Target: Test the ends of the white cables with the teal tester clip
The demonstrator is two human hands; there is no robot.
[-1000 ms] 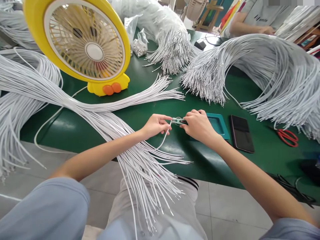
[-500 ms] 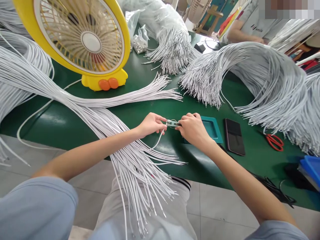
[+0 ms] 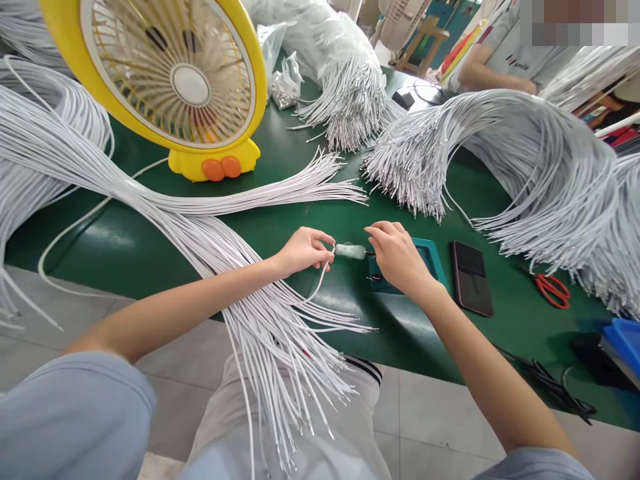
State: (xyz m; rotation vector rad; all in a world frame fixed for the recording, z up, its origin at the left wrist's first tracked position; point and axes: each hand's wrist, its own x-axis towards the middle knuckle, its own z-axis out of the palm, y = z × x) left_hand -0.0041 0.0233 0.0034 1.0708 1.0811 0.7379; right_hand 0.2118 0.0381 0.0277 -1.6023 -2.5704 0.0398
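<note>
Cable (image 3: 321,280) is pinched in the left fingers (image 3: 323,255); whether the right fingers (image 3: 382,234) grip the blurred tool (image 3: 351,251) beside them, I cannot tell. Far beyond, a shirt (image 3: 533,50) reads "smile".

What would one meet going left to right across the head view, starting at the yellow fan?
Yellow fan, left hand, small pale tool, right hand, dark phone, red scissors, blue container at the right edge.
</note>
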